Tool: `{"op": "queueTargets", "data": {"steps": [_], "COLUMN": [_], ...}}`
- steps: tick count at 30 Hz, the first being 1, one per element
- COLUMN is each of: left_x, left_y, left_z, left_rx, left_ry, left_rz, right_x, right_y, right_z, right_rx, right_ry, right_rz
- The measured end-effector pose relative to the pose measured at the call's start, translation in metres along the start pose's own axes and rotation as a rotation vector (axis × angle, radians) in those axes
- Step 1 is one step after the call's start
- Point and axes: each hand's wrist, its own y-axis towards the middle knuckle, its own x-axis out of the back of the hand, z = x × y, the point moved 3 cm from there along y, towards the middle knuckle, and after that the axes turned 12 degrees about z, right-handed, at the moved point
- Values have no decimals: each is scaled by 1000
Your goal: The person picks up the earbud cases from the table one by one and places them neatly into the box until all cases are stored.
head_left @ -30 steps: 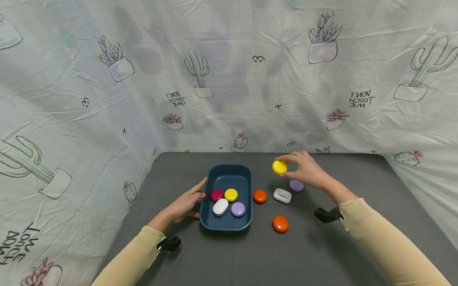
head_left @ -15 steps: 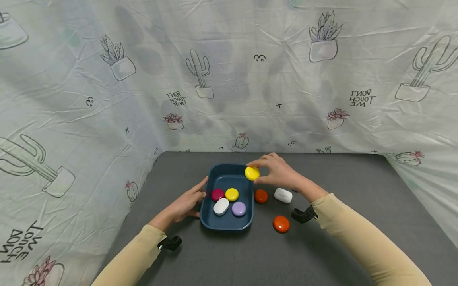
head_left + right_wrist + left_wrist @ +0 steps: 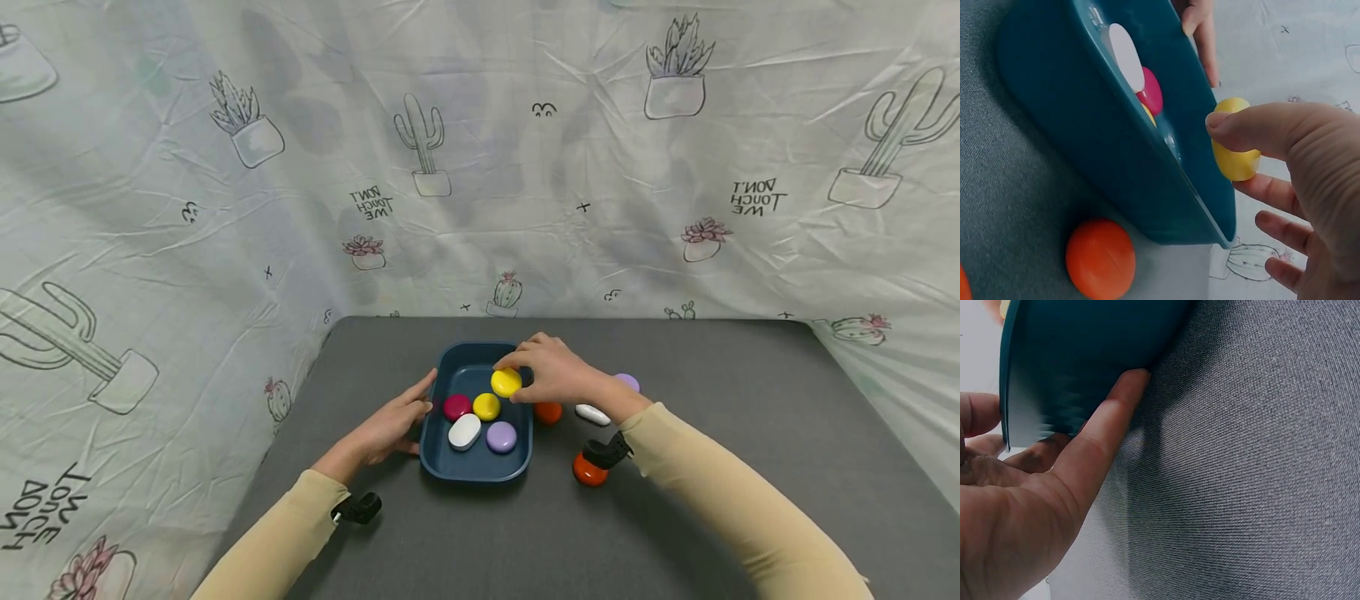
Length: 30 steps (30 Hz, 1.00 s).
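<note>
In the head view my right hand pinches a round yellow soap above the right part of a dark blue plastic bin. The right wrist view has that yellow soap between thumb and fingertips, right at the bin's rim. Inside lie a crimson soap, a second yellow soap, a white oval soap and a lilac soap. My left hand rests against the bin's left side, fingers at the rim. Its thumb lies straight along the lower wall in the left wrist view.
Right of the bin, on the grey tabletop, an orange soap, a white soap and a lilac soap are partly covered by my right hand and arm. Another orange soap sits nearer me. A printed curtain hangs behind.
My right hand has carried the yellow soap leftward from the right of the bin and lowered it over the bin's inside. The left hand and the bin have stayed put.
</note>
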Motion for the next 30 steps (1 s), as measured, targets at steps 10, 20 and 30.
{"op": "queueTargets", "data": {"steps": [10,20,30], "left_x": [2,4,3], "left_y": [1,1,0], "left_z": [-1,1,-1], "left_rx": [7,4,0], "left_ry": [2,8,3], "left_rz": [6,1,8], "right_x": [-11,-16,-9], "right_y": [14,17,5], "right_z": [4,4,-4], "right_rx": [-11,-43,-16], "right_ry": [-153,-259,-173], "right_rz": [49,89,12]}}
